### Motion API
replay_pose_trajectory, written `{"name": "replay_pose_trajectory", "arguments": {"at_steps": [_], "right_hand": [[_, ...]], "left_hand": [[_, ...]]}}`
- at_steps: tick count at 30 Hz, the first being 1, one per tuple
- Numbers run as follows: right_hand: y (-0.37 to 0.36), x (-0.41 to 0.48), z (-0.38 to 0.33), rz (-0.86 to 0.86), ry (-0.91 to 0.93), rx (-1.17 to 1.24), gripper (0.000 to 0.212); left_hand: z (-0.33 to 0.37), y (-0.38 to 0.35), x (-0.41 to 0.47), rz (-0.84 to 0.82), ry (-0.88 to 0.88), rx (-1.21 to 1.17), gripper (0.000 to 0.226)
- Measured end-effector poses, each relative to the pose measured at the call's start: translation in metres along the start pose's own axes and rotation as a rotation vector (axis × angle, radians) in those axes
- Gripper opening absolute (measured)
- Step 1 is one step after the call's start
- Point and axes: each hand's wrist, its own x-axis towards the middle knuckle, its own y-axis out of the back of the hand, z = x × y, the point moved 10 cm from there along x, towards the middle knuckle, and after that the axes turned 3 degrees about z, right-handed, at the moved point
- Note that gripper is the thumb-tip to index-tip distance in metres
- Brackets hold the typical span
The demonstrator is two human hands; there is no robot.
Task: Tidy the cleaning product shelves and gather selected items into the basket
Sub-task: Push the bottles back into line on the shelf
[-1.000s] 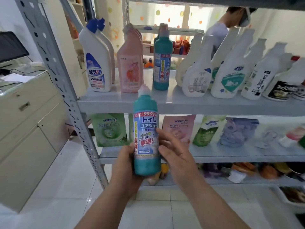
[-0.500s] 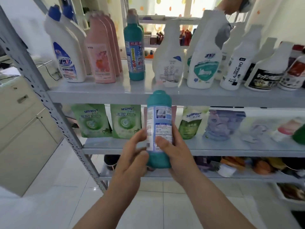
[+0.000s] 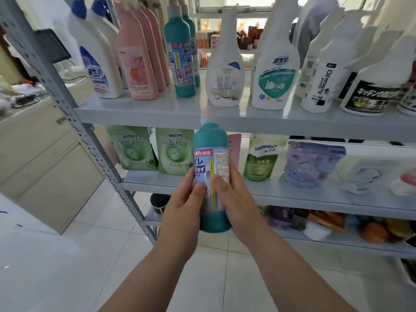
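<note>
Before the shelves (image 3: 139, 114), upright teal bottle (image 3: 211, 142) in the curled grip of left hand (image 3: 182, 213) and right hand (image 3: 239, 206)

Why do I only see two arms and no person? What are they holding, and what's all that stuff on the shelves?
There is no machine here. A person wears a camera on their head, so the picture shows what they see: their own arms reaching forward. The left hand and right hand both grip a teal bottle, held roughly upright in front of a metal rack. On the top shelf stand blue-capped bottles, pink bottles, matching teal bottles and white spray bottles. The middle shelf holds green pouches and other soft packs. The lowest shelf is too blurry to name things.
</note>
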Motion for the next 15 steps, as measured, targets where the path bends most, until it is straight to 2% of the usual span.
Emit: {"name": "replay_pose_trajectory", "arguments": {"at_steps": [4,6,10,13,15], "right_hand": [[0.000,-0.008,0.002,0.030,-0.025,0.270,0.052],[-0.004,-0.010,0.000,0.022,0.001,0.327,0.049],[-0.022,-0.012,-0.006,-0.047,0.071,0.063,0.042],[-0.026,-0.003,0.001,-0.023,0.031,-0.176,0.043],[-0.024,0.006,0.012,0.043,-0.040,-0.190,0.038]], "left_hand": [[0.010,0.004,-0.006,0.013,-0.043,-0.062,0.037],[0.005,0.006,-0.003,0.043,0.034,-0.110,0.031],[-0.029,0.002,-0.008,0.007,0.327,-0.246,0.042],[-0.035,0.016,-0.008,0.026,0.345,-0.239,0.038],[-0.029,0.026,-0.003,0.012,0.306,-0.185,0.034]]}}
